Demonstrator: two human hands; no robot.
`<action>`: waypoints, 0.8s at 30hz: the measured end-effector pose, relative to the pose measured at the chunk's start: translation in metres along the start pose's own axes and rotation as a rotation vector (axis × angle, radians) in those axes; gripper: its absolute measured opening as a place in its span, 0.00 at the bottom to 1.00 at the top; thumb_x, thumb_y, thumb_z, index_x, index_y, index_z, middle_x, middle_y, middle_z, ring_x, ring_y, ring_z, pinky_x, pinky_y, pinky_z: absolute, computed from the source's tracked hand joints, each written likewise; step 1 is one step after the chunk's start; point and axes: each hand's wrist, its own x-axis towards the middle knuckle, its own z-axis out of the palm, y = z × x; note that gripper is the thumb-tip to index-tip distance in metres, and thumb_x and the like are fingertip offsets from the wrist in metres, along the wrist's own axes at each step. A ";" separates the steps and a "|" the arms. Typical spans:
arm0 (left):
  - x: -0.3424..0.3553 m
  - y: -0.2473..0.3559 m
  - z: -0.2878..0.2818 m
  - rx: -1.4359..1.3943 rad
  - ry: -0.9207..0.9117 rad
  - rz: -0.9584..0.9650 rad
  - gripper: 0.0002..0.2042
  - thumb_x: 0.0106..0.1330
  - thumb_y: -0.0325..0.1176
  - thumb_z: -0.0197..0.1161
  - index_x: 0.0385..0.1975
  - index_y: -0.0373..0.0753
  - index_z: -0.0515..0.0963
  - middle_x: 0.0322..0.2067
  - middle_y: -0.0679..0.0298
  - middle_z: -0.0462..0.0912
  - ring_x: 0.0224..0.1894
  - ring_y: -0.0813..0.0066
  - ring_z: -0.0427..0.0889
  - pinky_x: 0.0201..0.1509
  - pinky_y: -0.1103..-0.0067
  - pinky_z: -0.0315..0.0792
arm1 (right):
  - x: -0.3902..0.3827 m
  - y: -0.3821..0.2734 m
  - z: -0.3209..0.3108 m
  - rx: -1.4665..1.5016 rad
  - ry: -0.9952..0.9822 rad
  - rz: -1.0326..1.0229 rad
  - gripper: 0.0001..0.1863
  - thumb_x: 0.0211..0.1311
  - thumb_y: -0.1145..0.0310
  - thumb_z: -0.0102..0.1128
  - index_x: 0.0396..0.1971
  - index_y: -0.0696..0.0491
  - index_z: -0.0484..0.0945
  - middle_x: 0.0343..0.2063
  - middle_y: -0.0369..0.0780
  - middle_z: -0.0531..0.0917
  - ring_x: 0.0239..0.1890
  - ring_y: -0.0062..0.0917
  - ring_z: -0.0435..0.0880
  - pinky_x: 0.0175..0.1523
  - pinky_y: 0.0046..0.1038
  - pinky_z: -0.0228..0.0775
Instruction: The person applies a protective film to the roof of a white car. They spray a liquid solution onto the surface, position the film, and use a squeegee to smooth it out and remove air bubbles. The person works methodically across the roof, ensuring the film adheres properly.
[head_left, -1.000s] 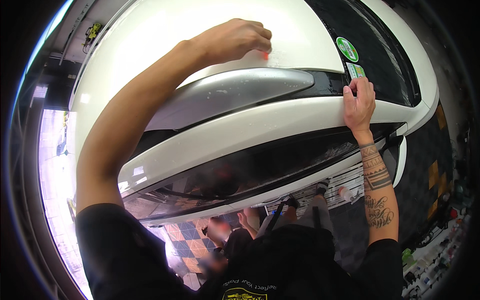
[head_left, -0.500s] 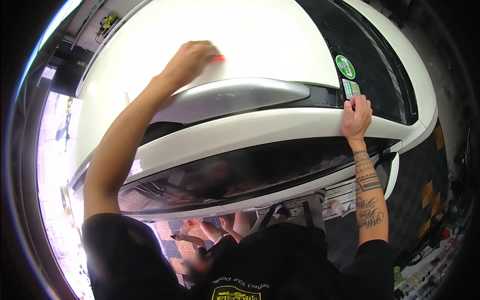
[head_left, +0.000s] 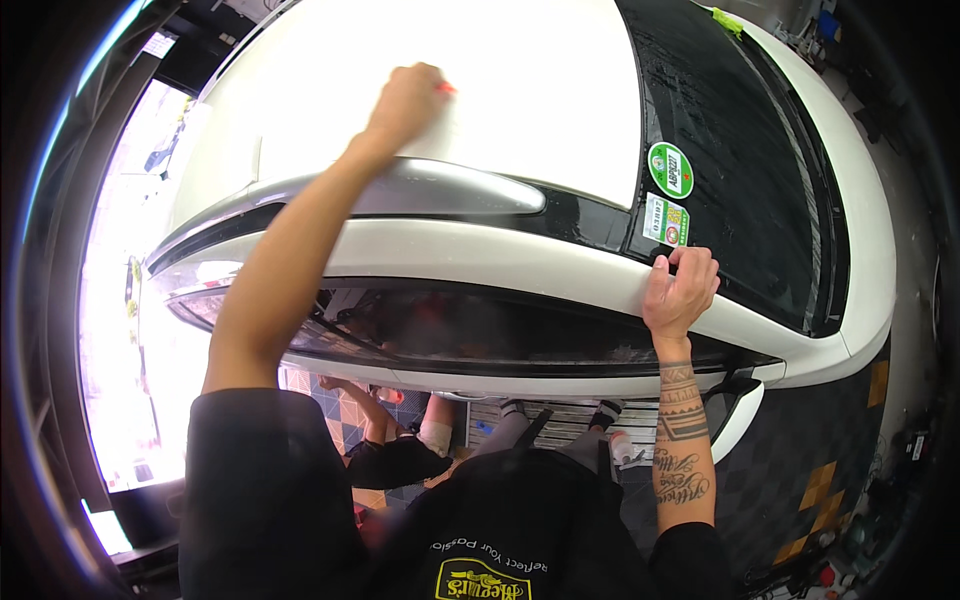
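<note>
My left hand (head_left: 408, 103) is closed around a small red-orange piece (head_left: 447, 89) and lies over the white car roof (head_left: 540, 90), above the silver roof rail (head_left: 460, 188). The piece is mostly hidden by my fingers, and its kind cannot be made out. Further right and nearer, my right hand (head_left: 683, 292) grips the white windshield pillar (head_left: 590, 256) with curled fingers, at the edge of the dark windshield (head_left: 740, 190). Just beyond those fingertips are a rectangular sticker (head_left: 666, 220) and a round green-and-white sticker (head_left: 671, 170) on the glass.
Below the car's side window (head_left: 470, 325), a co-worker (head_left: 400, 455) is low by the door at left. I stand on a slatted platform (head_left: 520, 422), with a bottle (head_left: 622, 447) near my feet. The side mirror (head_left: 738, 420) juts out at right. A yellow-green cloth (head_left: 728, 22) lies by the far windshield edge.
The head view has shifted, so the car sits differently in the picture. My left hand still has the red piece on the roof, and my right hand keeps its place on the pillar.
</note>
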 end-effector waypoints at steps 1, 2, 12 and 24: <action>0.006 -0.058 -0.021 0.207 0.071 -0.138 0.11 0.61 0.33 0.61 0.27 0.30 0.80 0.25 0.46 0.82 0.28 0.54 0.84 0.36 0.66 0.76 | -0.001 -0.003 0.001 0.019 -0.014 -0.015 0.12 0.52 0.59 0.57 0.26 0.51 0.70 0.27 0.39 0.70 0.32 0.36 0.69 0.37 0.36 0.57; 0.002 -0.106 -0.051 0.319 -0.014 -0.397 0.13 0.64 0.33 0.59 0.25 0.28 0.78 0.28 0.42 0.82 0.34 0.51 0.84 0.39 0.66 0.78 | -0.001 -0.005 0.001 0.029 -0.022 -0.024 0.12 0.52 0.58 0.56 0.26 0.51 0.70 0.28 0.39 0.70 0.33 0.36 0.69 0.38 0.36 0.57; -0.008 0.062 0.028 0.011 -0.066 0.361 0.09 0.62 0.33 0.59 0.29 0.31 0.77 0.28 0.48 0.80 0.33 0.47 0.80 0.40 0.64 0.72 | 0.001 0.023 -0.005 0.068 -0.084 -0.108 0.11 0.55 0.60 0.55 0.28 0.52 0.71 0.30 0.40 0.71 0.33 0.36 0.70 0.39 0.37 0.58; 0.026 0.010 0.024 -0.107 -0.064 0.487 0.05 0.64 0.28 0.57 0.35 0.34 0.77 0.33 0.52 0.78 0.39 0.54 0.79 0.45 0.69 0.73 | -0.002 0.029 -0.008 0.033 -0.092 -0.058 0.12 0.49 0.60 0.55 0.27 0.53 0.71 0.28 0.40 0.70 0.34 0.37 0.69 0.39 0.37 0.57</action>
